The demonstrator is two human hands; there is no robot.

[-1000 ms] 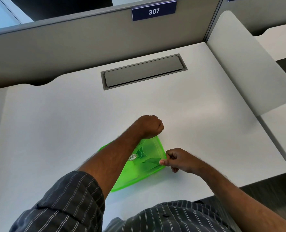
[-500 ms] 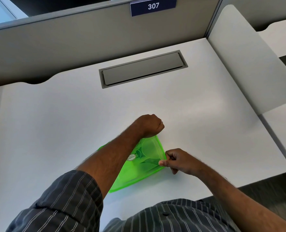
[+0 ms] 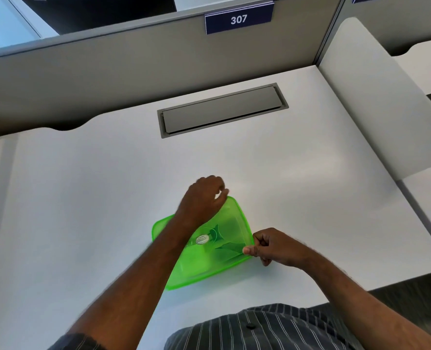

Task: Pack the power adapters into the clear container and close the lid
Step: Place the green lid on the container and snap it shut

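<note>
White desk [image 3: 83,198] under partition tag 307 [image 3: 238,19] carries the green lid [image 3: 232,228] near its front edge, container beneath. Left hand [image 3: 204,198] has lifted off the far corner, fingers loosely apart; right hand [image 3: 272,246] pinches the right rim. Closing seems nearly done.

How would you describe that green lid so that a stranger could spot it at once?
Start at the white desk below the sign reading 307. Near its front edge, both hands meet on a flat see-through lid. It is the only bright green thing there, with a small round sticker in its middle.
</note>
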